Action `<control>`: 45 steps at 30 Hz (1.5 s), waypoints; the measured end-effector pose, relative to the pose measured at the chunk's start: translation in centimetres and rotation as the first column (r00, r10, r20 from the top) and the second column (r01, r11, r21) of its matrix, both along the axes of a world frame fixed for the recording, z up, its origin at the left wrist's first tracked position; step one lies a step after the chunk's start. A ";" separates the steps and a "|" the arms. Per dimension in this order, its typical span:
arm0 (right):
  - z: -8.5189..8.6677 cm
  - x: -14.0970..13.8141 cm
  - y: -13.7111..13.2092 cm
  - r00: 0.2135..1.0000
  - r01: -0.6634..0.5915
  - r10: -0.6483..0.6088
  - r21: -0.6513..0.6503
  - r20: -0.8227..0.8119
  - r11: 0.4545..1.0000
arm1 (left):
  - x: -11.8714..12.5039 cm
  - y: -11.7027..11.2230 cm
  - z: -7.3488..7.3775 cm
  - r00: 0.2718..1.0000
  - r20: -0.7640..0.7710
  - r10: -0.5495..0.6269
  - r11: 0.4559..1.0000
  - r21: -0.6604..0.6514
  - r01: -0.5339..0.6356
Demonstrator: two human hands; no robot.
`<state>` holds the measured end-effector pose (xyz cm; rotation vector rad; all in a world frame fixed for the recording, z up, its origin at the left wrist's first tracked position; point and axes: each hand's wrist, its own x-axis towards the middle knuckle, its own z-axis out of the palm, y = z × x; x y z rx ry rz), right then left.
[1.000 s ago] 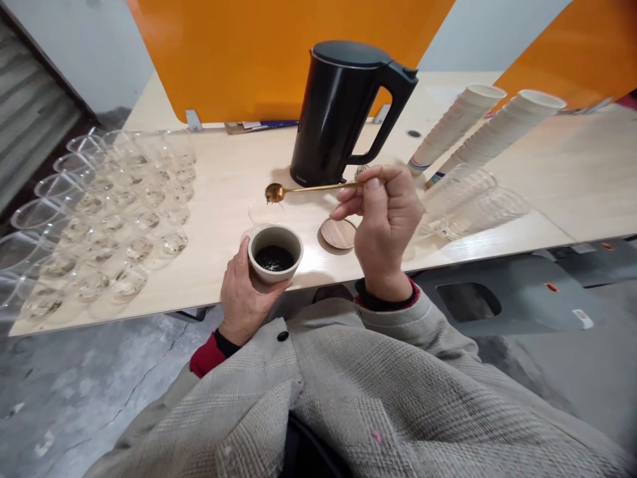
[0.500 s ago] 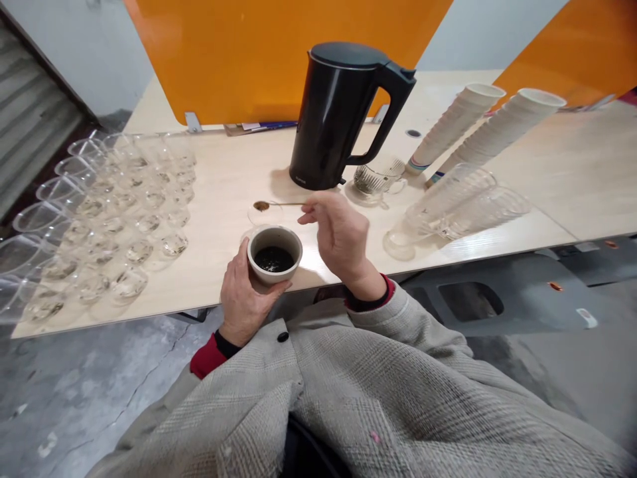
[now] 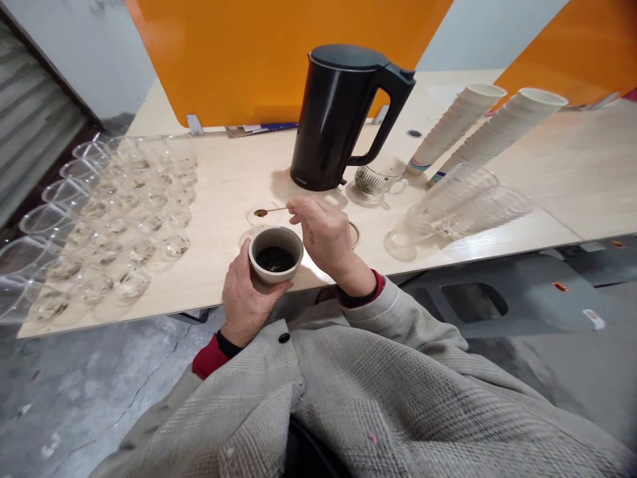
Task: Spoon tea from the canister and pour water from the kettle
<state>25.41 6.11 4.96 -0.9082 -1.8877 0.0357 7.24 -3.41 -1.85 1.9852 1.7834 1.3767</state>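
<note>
My left hand [image 3: 247, 290] is wrapped round a pale cup [image 3: 300, 251] at the table's front edge. Dark liquid [image 3: 273, 259] with a few light specks or reflections lies inside it. In the fingers of my right hand [image 3: 326, 234] is a thin spoon [image 3: 273, 211], pinched by its handle. The spoon's bowl, with something brown in it, is over a small clear dish [image 3: 252, 214] just beyond the cup; whether they touch I cannot tell. Behind my right hand a round rim [image 3: 355, 234] shows in part, the rest hidden.
Rows of clear cups [image 3: 142, 252] cover the table's left side. A black kettle [image 3: 328, 126] stands behind my hands, a ribbed glass cup [image 3: 379, 175] on a saucer beside it. Stacked paper cups [image 3: 502, 129] and stacked clear cups [image 3: 478, 206] are at right. An orange panel [image 3: 229, 60] rises behind.
My right hand and the spoon have moved left and slightly down, nearer the cup. A round rim now shows at the right hand's edge. The left hand keeps its hold on the cup.
</note>
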 end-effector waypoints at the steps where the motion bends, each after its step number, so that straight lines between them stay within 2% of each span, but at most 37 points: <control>1: -0.1 -0.1 -0.1 1.000 0.017 -0.017 0.011 0.015 1.000 | 0.0 0.0 0.0 1.000 0.006 -0.004 1.000 -0.001 0.004; 6: -0.1 0.1 -0.6 0.997 0.016 -0.014 -0.022 0.078 1.000 | 0.1 0.0 0.1 1.000 0.004 -0.006 1.000 -0.011 0.006; 11: 0.4 0.5 -0.7 0.998 -0.016 0.021 0.085 -0.060 0.996 | 0.1 0.0 0.3 1.000 0.010 -0.004 1.000 -0.030 0.004; 15: 0.1 0.8 -1.0 0.992 -0.006 0.019 0.103 -0.122 0.995 | 0.2 -0.1 0.3 1.000 0.016 0.007 1.000 -0.028 -0.007; 21: -0.4 0.9 -1.0 0.999 -0.028 0.029 0.034 -0.034 0.999 | 0.2 0.0 0.2 1.000 0.002 0.011 1.000 -0.007 -0.011; 28: 0.9 1.0 -0.9 0.980 -0.040 0.052 0.065 -0.194 0.997 | 0.0 0.0 0.0 1.000 -0.002 -0.003 1.000 -0.009 0.003; 34: 0.6 0.8 -0.4 0.963 -0.026 0.013 -0.046 -0.267 0.999 | -0.1 0.0 0.1 1.000 0.003 -0.022 1.000 -0.016 0.022; 38: 0.5 0.5 0.0 0.908 -0.088 0.022 -0.139 -0.419 0.986 | -0.1 -0.1 0.2 1.000 -0.004 -0.018 1.000 -0.016 0.017; 45: 0.7 2.2 0.7 0.715 -0.226 -0.035 -0.278 -0.698 0.933 | -0.3 0.0 0.2 1.000 0.001 -0.024 1.000 0.005 0.024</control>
